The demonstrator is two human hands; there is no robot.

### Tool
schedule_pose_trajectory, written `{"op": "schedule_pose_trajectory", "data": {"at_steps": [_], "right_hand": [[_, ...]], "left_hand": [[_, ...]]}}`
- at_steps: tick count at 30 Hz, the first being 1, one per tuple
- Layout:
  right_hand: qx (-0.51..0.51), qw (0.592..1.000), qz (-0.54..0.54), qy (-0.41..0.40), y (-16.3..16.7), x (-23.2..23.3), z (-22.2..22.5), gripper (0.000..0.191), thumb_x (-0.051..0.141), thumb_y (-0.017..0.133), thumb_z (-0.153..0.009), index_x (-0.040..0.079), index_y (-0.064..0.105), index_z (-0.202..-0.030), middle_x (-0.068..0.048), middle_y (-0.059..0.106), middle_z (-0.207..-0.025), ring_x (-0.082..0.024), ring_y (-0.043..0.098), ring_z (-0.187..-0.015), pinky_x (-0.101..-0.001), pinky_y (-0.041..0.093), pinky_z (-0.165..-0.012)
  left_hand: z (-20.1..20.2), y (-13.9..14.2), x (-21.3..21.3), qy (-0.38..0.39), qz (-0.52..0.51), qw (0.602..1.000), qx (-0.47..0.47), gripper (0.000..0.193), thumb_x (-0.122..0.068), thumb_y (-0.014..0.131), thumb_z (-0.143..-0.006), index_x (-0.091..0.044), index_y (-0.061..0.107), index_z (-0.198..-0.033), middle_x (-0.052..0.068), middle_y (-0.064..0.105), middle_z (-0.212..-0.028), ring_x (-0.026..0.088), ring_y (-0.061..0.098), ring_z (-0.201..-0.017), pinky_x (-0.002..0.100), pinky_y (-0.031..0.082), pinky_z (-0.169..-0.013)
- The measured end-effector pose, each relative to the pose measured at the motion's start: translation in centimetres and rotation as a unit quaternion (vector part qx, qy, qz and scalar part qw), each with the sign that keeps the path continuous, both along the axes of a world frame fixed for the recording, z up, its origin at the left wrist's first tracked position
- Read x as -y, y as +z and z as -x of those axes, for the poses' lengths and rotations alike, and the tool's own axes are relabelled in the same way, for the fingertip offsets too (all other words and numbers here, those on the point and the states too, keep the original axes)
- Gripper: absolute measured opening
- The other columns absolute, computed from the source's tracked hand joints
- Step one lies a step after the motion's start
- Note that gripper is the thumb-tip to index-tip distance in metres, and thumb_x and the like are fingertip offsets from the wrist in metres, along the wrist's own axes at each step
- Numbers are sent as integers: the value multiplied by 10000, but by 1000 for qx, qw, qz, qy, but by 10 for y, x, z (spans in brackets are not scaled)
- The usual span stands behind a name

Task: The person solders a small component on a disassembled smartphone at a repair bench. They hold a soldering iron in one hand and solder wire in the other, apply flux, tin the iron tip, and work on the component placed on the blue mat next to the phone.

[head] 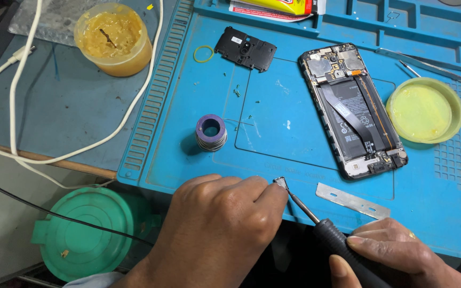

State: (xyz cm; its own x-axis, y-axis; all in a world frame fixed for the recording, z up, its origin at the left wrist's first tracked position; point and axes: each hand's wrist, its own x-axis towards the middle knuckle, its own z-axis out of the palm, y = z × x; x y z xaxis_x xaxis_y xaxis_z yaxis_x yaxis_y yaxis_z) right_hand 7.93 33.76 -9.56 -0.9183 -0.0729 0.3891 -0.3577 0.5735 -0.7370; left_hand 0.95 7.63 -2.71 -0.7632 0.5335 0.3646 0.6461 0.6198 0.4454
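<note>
Two hands meet over a tiny part at the blue mat's near edge.
The left hand pinches a small metal part in a tight grip; the right hand grips a soldering iron, tip touching it, opened phone beyond.
</note>
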Motion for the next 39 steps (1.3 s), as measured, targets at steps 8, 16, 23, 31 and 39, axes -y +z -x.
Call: {"op": "schedule_pose_trajectory", "data": {"at_steps": [8, 16, 23, 31, 39], "right_hand": [[-6, 1000, 21, 4, 3, 3, -1, 294, 63, 816, -795, 70, 617, -1011, -95, 742, -809, -193, 740, -822, -367, 633, -771], [11, 1000, 23, -18, 3, 1, -2, 295, 68, 804, -799, 66, 595, -1008, -86, 740, -762, -191, 741, -803, -382, 584, -775], [-3, 1000, 19, -11, 4, 6, -1, 296, 67, 819, -798, 69, 617, -1014, -104, 743, -806, -201, 743, -823, -371, 633, -764], [10, 1000, 6, 3, 3, -2, 0, 297, 79, 823, -784, 71, 640, -1018, -90, 755, -804, -195, 747, -815, -382, 625, -771], [-10, 1000, 4, -5, 1, -2, -1, 288, 77, 812, -800, 66, 622, -1017, -110, 740, -824, -202, 788, -837, -391, 644, -794]], "left_hand": [[0, 0, 0, -1, -1, 1000, -4, 81, -69, 684, -758, -41, 625, -805, 71, 627, -683, 261, 698, -645, 412, 514, -544], [0, -1, 0, -1, 10, 1000, 1, 79, -69, 685, -740, -52, 612, -766, 68, 624, -673, 260, 698, -641, 415, 517, -547], [0, -1, 1, -2, 2, 1000, -9, 85, -68, 689, -766, -35, 637, -825, 67, 630, -687, 252, 700, -643, 404, 514, -543], [-1, -1, 1, -6, 0, 1000, 1, 80, -76, 687, -762, -52, 612, -770, 68, 624, -678, 265, 697, -648, 419, 508, -549], [0, -2, 1, -5, 1, 1000, -7, 78, -70, 682, -760, -53, 610, -784, 62, 618, -680, 255, 693, -644, 412, 507, -550]]}}
